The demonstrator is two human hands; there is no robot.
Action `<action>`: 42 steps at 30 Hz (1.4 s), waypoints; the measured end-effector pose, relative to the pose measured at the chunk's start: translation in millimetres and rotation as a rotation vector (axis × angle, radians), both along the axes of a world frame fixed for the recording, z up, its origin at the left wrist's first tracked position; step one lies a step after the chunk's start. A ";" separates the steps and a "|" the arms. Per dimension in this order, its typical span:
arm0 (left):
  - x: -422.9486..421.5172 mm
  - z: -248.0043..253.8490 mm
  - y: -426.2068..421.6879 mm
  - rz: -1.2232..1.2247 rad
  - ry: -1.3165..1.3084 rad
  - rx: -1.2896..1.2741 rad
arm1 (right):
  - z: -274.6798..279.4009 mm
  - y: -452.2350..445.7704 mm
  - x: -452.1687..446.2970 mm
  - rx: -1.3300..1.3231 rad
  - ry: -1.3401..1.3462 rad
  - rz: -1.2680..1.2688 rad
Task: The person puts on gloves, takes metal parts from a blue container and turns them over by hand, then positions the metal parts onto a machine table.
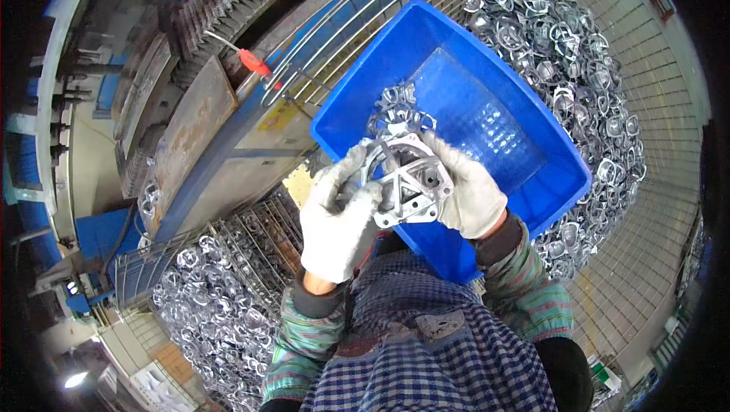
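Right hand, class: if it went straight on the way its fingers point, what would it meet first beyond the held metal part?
Probably the small heap of metal pieces in the blue bin, though the depth between it and the right hand is unclear.

parts [399, 108] in tub [475, 119], heap [597, 100] to right

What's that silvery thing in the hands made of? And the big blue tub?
The silvery thing looks like bare metal, perhaps cast aluminium: it's grey, ribbed and softly shiny. The blue tub seems to be smooth plastic: it's blue all over, with glossy highlights inside.
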State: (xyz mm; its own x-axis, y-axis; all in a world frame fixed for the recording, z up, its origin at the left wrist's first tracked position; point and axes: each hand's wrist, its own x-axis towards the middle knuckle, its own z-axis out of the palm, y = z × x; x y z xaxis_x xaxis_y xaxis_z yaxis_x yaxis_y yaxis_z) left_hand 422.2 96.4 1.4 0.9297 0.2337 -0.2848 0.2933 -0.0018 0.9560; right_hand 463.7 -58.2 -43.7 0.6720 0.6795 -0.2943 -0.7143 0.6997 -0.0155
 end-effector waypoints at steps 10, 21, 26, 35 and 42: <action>-6.1 39.0 -12.4 0.010 -0.065 0.049 | 19.1 -2.6 -6.0 -0.009 -0.110 -0.052; -23.2 23.2 10.8 0.335 -0.370 -0.208 | 35.0 -1.5 -24.8 -0.085 -0.176 -0.133; -25.5 21.4 19.3 0.428 -0.316 -0.379 | 45.5 -8.0 -30.9 0.015 -0.288 -0.162; -19.7 11.5 22.6 0.301 -0.207 -0.397 | 54.2 4.0 -40.1 -0.061 -0.160 -0.246; -17.2 -11.7 28.4 -0.034 -0.090 -0.552 | 28.8 37.9 -40.1 -0.190 -0.087 -0.264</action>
State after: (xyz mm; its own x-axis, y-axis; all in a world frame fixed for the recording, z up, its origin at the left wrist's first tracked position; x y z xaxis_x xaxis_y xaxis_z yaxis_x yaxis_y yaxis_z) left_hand 405.0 124.8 -10.4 0.9603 0.0416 -0.2759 0.2194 0.4981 0.8389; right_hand 423.6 -20.4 -14.8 0.8457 0.4170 -0.3329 -0.4990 0.8391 -0.2166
